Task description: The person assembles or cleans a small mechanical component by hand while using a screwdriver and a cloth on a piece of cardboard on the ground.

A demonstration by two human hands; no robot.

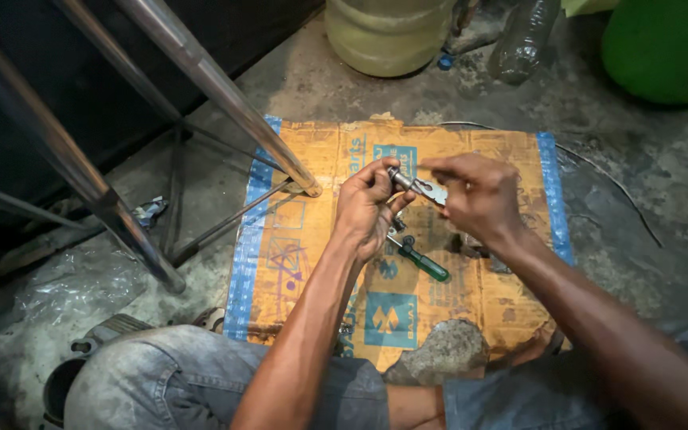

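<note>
Above orange cardboard sheet [471,302]: left hand [366,209] curled around small metal part [417,187], right hand [479,195] pinching its far end. Part likely steel: rigid, light, possibly oily; hold by thicker body. Green-handled screwdriver [424,261] lies below.

Bare cardboard [511,151] lies open beyond the fingers [439,166]; a green-handled screwdriver [424,261] lies beneath them; slanted metal legs [224,87] crowd their left.

Flattened orange-and-blue printed carton [471,310] lies on the floor.
</note>
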